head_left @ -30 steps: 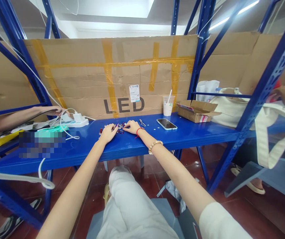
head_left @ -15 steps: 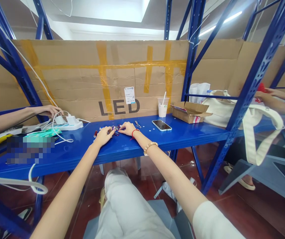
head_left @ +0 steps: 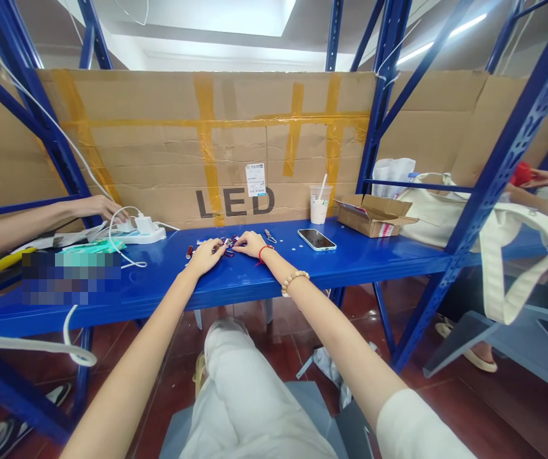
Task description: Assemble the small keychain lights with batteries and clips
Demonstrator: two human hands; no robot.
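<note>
On the blue tabletop (head_left: 240, 280), my left hand (head_left: 207, 256) rests with bent fingers at a small cluster of dark red and purple pieces (head_left: 229, 244). My right hand (head_left: 251, 243), with a red string at the wrist, meets the same cluster from the right, its fingertips pinched together. What either hand grips is too small to make out. A small red item (head_left: 189, 252) lies left of my left hand. Just beyond my right hand is a small metal clip (head_left: 270, 236).
A phone (head_left: 317, 240), a cup with a straw (head_left: 319, 205), an open cardboard box (head_left: 374, 215) and a white bag (head_left: 434, 213) stand to the right. At left, another person's hand (head_left: 104, 208) is at a power strip (head_left: 144, 234) with cables.
The whole view has shifted slightly, so things appear a little further right. My hands stay at the small pieces with only slight finger movement.
</note>
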